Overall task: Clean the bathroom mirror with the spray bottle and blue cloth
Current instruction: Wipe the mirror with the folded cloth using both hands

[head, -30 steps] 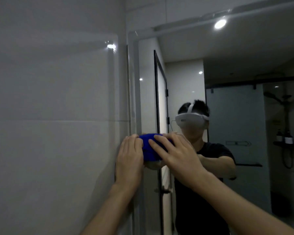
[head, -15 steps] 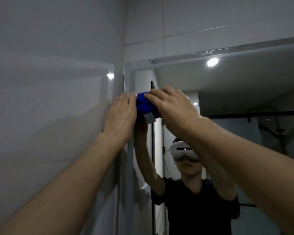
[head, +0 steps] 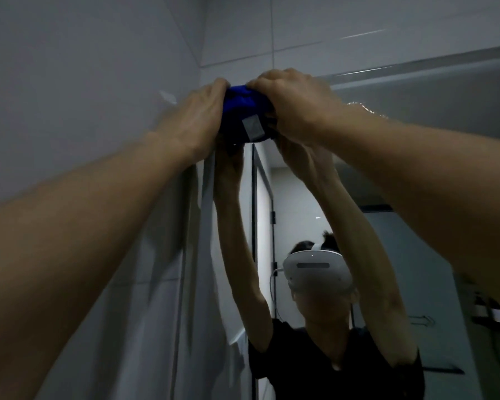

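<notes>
The blue cloth [head: 244, 111] is bunched at the mirror's [head: 416, 174] top left corner, where glass meets the tiled wall [head: 84, 82]. The left hand [head: 198, 118] and right hand [head: 293, 103] press it from either side, fingers curled around the wad, likely to bear down evenly at full reach. A grey tag [head: 253, 128] hangs from the cloth's lower edge. The spray bottle is not in view.
</notes>
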{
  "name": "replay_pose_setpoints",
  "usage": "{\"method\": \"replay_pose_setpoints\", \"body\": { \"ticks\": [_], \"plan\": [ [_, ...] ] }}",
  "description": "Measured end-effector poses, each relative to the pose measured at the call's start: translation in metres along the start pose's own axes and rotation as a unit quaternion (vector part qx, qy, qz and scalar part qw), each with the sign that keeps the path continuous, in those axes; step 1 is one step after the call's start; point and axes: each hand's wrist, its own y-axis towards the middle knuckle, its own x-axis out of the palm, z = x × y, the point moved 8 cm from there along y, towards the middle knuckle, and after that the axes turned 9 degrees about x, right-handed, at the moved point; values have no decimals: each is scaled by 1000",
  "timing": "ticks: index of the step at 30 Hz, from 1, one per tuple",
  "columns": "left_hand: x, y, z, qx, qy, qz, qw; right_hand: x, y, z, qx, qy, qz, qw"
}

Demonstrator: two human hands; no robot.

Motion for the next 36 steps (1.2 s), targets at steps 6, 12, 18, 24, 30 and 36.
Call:
{"method": "replay_pose_setpoints", "body": {
  "ticks": [6, 12, 18, 24, 30, 36],
  "plan": [
    [0, 19, 34, 27, -46, 12, 998, -15, -15, 40, 18, 22, 11, 1000],
    [2, 48, 110, 62, -78, 25, 995, -42, -49, 109, 51, 4, -4, 999],
    [15, 69, 187, 74, -125, 31, 989, -67, -93, 173, 89, -6, -38, 995],
    [24, 51, 221, 83, -157, 26, 984, -71, -139, 194, 112, 21, -49, 992],
    [30, 7, 246, 69, -174, 16, 982, -69, -189, 183, 123, 7, -48, 991],
    [30, -83, 286, 94, -204, 23, 974, -60, -285, 150, 145, 18, -78, 986]
  ]
}}
